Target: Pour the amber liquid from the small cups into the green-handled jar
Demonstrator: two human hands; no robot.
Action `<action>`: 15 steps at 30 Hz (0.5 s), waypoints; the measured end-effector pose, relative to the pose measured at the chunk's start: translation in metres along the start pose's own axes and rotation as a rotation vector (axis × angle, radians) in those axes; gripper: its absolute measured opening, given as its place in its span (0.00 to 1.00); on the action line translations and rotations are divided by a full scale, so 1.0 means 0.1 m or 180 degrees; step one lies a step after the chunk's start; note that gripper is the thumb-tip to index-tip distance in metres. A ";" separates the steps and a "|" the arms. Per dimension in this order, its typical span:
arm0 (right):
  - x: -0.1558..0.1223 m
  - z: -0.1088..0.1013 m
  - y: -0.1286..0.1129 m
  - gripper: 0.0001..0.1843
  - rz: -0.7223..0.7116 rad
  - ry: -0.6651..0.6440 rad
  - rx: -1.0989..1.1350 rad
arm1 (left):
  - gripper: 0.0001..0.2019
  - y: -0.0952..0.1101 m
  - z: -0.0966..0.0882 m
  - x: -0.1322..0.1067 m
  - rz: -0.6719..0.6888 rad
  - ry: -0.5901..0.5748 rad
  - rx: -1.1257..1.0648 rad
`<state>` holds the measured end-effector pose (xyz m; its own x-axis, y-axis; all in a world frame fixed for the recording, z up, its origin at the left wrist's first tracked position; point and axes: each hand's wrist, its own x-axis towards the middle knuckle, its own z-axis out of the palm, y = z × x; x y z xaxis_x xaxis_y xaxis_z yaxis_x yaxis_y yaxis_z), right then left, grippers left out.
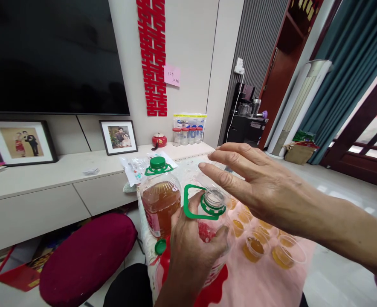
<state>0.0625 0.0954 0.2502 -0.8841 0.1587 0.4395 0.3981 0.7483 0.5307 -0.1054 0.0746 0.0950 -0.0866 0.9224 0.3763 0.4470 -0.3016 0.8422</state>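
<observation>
My left hand (195, 247) is wrapped round a clear plastic jug (222, 245) with a green ring handle. The jug's mouth is uncapped, and a red patch shows on its side. Above and to the right of the mouth hovers my right hand (249, 175), fingers stretched out and palm down. Something clear shows between that hand and the mouth; I cannot make out what. Behind the left hand stands a second jug (161, 200) of amber liquid, its green cap on. A loose green cap (160, 246) lies beside it. Several clear cups (254, 247) of amber liquid stand to the right.
A pink cloth (255, 285) covers the table, with a red scalloped piece (214, 285) under the jug. A maroon stool (89, 260) is at the left. On the white cabinet (57, 181) are picture frames, a red pot (159, 140) and several red-lidded jars (185, 136).
</observation>
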 end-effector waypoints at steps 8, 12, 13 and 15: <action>-0.18 0.15 0.24 0.25 0.0845 0.0048 0.1185 | 0.33 0.10 -0.01 -0.03 0.0012 0.0241 0.0071; -0.41 0.52 0.35 0.33 0.2342 0.0486 0.3033 | 0.25 0.14 0.02 -0.05 0.0321 0.0308 0.0216; -0.46 0.66 0.36 0.35 0.2452 0.0477 0.3265 | 0.24 0.15 0.03 -0.06 0.0390 0.0391 0.0218; -0.54 0.93 0.34 0.34 0.2462 0.0465 0.3452 | 0.25 0.18 0.07 -0.10 0.0509 0.0582 0.0234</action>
<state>0.1014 0.1724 0.1769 -0.4603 0.7516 0.4724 0.3268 0.6382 -0.6971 -0.0902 0.0612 0.1041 -0.1661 0.8035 0.5717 0.5310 -0.4156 0.7384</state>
